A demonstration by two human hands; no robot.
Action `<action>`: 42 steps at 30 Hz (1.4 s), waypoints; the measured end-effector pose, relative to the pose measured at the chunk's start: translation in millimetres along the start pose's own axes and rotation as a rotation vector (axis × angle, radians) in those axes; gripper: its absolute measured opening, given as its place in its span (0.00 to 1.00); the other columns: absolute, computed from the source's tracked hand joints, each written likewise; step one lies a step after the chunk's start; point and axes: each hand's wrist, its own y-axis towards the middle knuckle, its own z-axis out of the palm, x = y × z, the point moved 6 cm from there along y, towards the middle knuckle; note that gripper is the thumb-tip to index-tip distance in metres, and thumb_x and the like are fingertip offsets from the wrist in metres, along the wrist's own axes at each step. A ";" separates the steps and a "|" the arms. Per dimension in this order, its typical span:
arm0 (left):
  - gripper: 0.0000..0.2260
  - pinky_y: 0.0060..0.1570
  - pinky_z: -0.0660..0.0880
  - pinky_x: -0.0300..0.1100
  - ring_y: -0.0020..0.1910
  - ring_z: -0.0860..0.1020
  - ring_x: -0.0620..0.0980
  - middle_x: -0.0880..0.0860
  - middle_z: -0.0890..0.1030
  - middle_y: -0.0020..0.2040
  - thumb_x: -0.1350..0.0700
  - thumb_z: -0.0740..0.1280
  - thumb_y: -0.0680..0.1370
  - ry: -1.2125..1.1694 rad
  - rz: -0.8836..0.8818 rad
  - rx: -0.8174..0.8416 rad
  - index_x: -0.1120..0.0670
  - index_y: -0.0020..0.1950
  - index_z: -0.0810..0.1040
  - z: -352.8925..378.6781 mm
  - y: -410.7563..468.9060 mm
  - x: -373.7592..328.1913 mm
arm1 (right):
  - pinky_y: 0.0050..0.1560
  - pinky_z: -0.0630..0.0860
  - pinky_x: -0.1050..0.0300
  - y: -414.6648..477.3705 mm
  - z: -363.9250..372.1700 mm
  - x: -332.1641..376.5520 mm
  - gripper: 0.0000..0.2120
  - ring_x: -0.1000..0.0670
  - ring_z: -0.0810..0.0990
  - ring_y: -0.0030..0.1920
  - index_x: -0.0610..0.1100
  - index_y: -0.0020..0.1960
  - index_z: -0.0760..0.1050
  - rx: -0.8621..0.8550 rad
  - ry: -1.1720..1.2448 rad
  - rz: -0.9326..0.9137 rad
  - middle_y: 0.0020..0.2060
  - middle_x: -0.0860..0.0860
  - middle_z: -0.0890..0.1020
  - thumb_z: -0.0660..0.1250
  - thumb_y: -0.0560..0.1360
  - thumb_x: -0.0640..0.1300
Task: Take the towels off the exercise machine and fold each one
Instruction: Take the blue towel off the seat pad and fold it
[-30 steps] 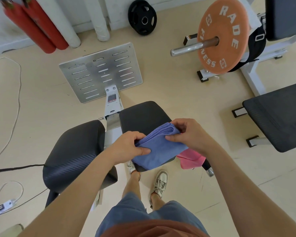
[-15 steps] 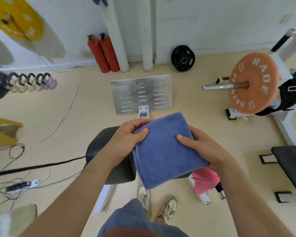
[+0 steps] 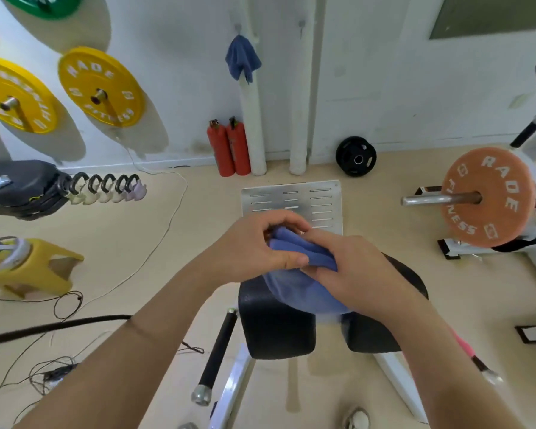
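A blue towel (image 3: 304, 292) is bunched between both hands above the black pads (image 3: 276, 329) of the exercise machine. My left hand (image 3: 254, 249) grips its folded upper edge with curled fingers and thumb. My right hand (image 3: 350, 267) holds the towel from the right, fingers wrapped over the fold. A strip of pink towel (image 3: 466, 348) shows past my right forearm, mostly hidden. Another blue cloth (image 3: 242, 58) hangs from a wall hook.
A slotted metal footplate (image 3: 322, 199) lies beyond the hands. An orange weight plate on a bar (image 3: 486, 201) stands right, a black plate (image 3: 356, 160) and red cylinders (image 3: 228, 148) by the wall. Yellow plates (image 3: 101, 86), a yellow stool (image 3: 44, 267) and floor cables (image 3: 68, 308) are left.
The blue towel was held spread flat half a second ago; now it is folded over and bunched between both hands. The view has tilted up toward the wall.
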 end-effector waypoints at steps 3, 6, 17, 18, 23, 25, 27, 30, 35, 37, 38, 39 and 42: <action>0.09 0.42 0.77 0.33 0.41 0.80 0.40 0.46 0.84 0.41 0.61 0.75 0.70 -0.058 0.025 -0.082 0.52 0.48 0.82 -64.1 -33.6 23.6 | 0.41 0.74 0.60 20.0 16.6 60.3 0.11 0.56 0.77 0.38 0.54 0.53 0.68 -0.073 0.062 0.001 0.37 0.56 0.78 0.68 0.74 0.48; 0.06 0.42 0.77 0.37 0.40 0.80 0.42 0.46 0.83 0.40 0.61 0.73 0.72 -0.101 0.078 -0.152 0.52 0.46 0.82 -138.0 -68.2 54.3 | 0.41 0.72 0.68 43.7 40.9 126.4 0.13 0.62 0.76 0.42 0.56 0.52 0.68 -0.141 0.132 -0.037 0.42 0.61 0.78 0.68 0.73 0.43; 0.03 0.39 0.75 0.38 0.37 0.79 0.44 0.50 0.83 0.37 0.60 0.73 0.73 -0.153 0.030 -0.397 0.53 0.43 0.82 -354.8 -148.3 97.0 | 0.30 0.65 0.71 145.9 89.4 274.4 0.12 0.60 0.72 0.27 0.42 0.32 0.77 -0.101 0.146 -0.064 0.26 0.59 0.75 0.77 0.68 0.45; 0.03 0.37 0.74 0.36 0.35 0.79 0.43 0.48 0.83 0.36 0.61 0.73 0.72 -0.140 0.017 -0.403 0.53 0.42 0.81 -362.6 -148.1 102.6 | 0.29 0.65 0.72 150.1 88.8 272.7 0.12 0.61 0.72 0.26 0.42 0.31 0.76 -0.120 0.182 -0.053 0.24 0.60 0.75 0.76 0.68 0.45; 0.04 0.38 0.74 0.39 0.36 0.78 0.42 0.43 0.82 0.34 0.56 0.72 0.74 -0.046 -0.016 -0.399 0.48 0.41 0.80 -367.3 -125.4 123.3 | 0.31 0.67 0.68 168.9 95.3 242.9 0.11 0.58 0.71 0.29 0.43 0.35 0.76 -0.283 0.235 0.023 0.31 0.51 0.78 0.74 0.70 0.48; 0.02 0.38 0.74 0.43 0.37 0.78 0.44 0.46 0.82 0.36 0.52 0.71 0.73 -0.060 -0.013 -0.386 0.49 0.42 0.80 -368.9 -108.4 125.4 | 0.34 0.70 0.62 181.3 98.6 226.8 0.08 0.55 0.75 0.34 0.48 0.37 0.75 -0.384 0.234 0.070 0.35 0.54 0.78 0.72 0.72 0.47; 0.05 0.36 0.73 0.40 0.36 0.78 0.44 0.49 0.82 0.36 0.51 0.72 0.73 -0.073 -0.024 -0.409 0.51 0.42 0.80 -374.7 -88.9 125.9 | 0.36 0.70 0.60 194.8 95.7 215.8 0.06 0.57 0.76 0.37 0.53 0.41 0.73 -0.561 0.215 0.128 0.40 0.57 0.77 0.70 0.73 0.47; 0.06 0.37 0.74 0.44 0.36 0.79 0.49 0.54 0.82 0.37 0.52 0.73 0.71 -0.235 -0.102 -0.462 0.53 0.41 0.79 -382.6 -48.4 135.7 | 0.35 0.73 0.60 232.0 97.1 214.8 0.01 0.55 0.75 0.33 0.51 0.45 0.76 -0.654 0.608 0.157 0.35 0.55 0.77 0.67 0.76 0.47; 0.06 0.42 0.79 0.51 0.41 0.81 0.58 0.58 0.83 0.46 0.57 0.72 0.73 -0.373 -0.156 -0.450 0.49 0.49 0.80 -384.4 53.5 159.5 | 0.45 0.76 0.67 333.2 122.8 212.0 0.13 0.65 0.80 0.47 0.62 0.57 0.71 -0.177 0.870 0.076 0.46 0.63 0.81 0.67 0.73 0.56; 0.04 0.41 0.80 0.50 0.38 0.80 0.56 0.57 0.83 0.44 0.58 0.69 0.75 -0.443 -0.169 -0.437 0.51 0.49 0.82 -387.4 99.9 169.0 | 0.50 0.77 0.65 374.6 109.4 184.9 0.21 0.66 0.79 0.50 0.61 0.62 0.70 -0.209 0.826 0.076 0.50 0.63 0.81 0.71 0.71 0.57; 0.05 0.37 0.79 0.46 0.34 0.79 0.54 0.57 0.82 0.42 0.58 0.68 0.76 -0.456 -0.194 -0.411 0.53 0.50 0.82 -387.1 120.9 172.1 | 0.50 0.78 0.64 390.8 99.7 172.6 0.22 0.64 0.80 0.50 0.59 0.63 0.70 -0.251 0.784 0.105 0.50 0.61 0.81 0.72 0.71 0.56; 0.06 0.35 0.78 0.43 0.32 0.78 0.53 0.58 0.82 0.41 0.59 0.68 0.76 -0.466 -0.218 -0.386 0.54 0.52 0.81 -388.1 138.8 174.6 | 0.48 0.78 0.63 406.9 90.1 162.2 0.20 0.62 0.80 0.48 0.58 0.61 0.71 -0.283 0.715 0.120 0.48 0.59 0.81 0.72 0.71 0.52; 0.10 0.38 0.77 0.38 0.35 0.81 0.51 0.58 0.83 0.42 0.63 0.66 0.77 -0.477 -0.203 -0.273 0.54 0.57 0.80 -395.0 189.0 172.3 | 0.44 0.76 0.62 448.1 57.0 133.1 0.15 0.58 0.79 0.43 0.58 0.55 0.73 -0.366 0.580 0.135 0.43 0.57 0.81 0.67 0.73 0.42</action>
